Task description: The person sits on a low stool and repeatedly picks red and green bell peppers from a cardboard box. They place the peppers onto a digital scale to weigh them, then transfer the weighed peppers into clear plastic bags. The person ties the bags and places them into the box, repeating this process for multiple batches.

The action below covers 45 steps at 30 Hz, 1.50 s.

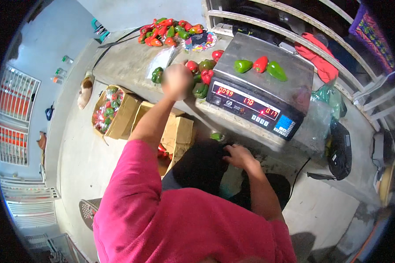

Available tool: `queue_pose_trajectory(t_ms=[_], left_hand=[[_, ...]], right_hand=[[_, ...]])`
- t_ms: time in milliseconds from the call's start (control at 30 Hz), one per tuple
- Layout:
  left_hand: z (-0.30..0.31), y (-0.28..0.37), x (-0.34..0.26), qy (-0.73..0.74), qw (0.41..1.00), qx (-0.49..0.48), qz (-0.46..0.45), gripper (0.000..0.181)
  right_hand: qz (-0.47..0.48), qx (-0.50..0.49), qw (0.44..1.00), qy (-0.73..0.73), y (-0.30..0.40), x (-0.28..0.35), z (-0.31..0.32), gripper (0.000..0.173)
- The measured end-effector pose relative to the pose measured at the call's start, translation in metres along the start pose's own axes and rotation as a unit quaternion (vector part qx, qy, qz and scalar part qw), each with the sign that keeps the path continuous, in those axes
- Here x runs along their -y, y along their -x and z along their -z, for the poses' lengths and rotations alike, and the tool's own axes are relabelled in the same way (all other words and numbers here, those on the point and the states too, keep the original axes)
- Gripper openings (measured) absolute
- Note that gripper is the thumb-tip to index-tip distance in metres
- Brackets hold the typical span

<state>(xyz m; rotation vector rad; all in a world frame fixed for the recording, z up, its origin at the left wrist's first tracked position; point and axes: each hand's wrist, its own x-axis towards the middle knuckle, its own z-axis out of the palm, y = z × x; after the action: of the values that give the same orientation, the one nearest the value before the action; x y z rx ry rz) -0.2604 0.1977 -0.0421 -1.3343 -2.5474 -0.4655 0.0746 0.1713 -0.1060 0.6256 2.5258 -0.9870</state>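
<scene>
My left hand (pixel 177 82), partly blurred, reaches out to the bell peppers (pixel 206 76) on the concrete counter, left of a digital scale (pixel 247 102). A dark green pepper (pixel 157 75) lies just left of that hand; whether the fingers hold anything is hidden. On the scale's metal plate rest two green peppers (pixel 276 71) and a red one (pixel 260 64) between them, and its red display is lit. My right hand (pixel 238 155) rests by my dark-clothed knee, fingers slightly bent, with nothing seen in it. Near it, below the counter edge, is a green pepper (pixel 216 136).
A heap of small red and green peppers (pixel 171 31) lies at the counter's back, beside a colourful cloth (pixel 202 42). Cardboard boxes (pixel 121 118) stand on the floor at left, one with bagged peppers. A cat (pixel 86 90) lies beyond. Plastic bags (pixel 316 111) hang right of the scale.
</scene>
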Motion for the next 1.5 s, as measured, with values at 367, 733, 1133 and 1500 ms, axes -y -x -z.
queue_pose_trajectory(t_ms=[367, 733, 1133, 1500], left_hand=[[-0.019, -0.063, -0.019, 0.139, 0.980, 0.032, 0.142, 0.036], [0.077, 0.034, -0.213, 0.115, 0.870, 0.003, -0.479, 0.041], [0.063, 0.028, -0.205, 0.072, 0.864, 0.025, -0.497, 0.046], [0.040, -0.014, -0.167, 0.105, 0.975, 0.143, -0.136, 0.059]], right_hand=[[0.030, -0.045, 0.998, -0.017, -0.004, 0.013, 0.010, 0.041], [-0.008, -0.021, 0.999, -0.025, -0.008, -0.001, -0.007, 0.045], [0.031, -0.056, 0.997, -0.040, -0.002, -0.003, 0.006, 0.045], [0.032, -0.111, 0.991, -0.063, 0.009, 0.001, 0.009, 0.035]])
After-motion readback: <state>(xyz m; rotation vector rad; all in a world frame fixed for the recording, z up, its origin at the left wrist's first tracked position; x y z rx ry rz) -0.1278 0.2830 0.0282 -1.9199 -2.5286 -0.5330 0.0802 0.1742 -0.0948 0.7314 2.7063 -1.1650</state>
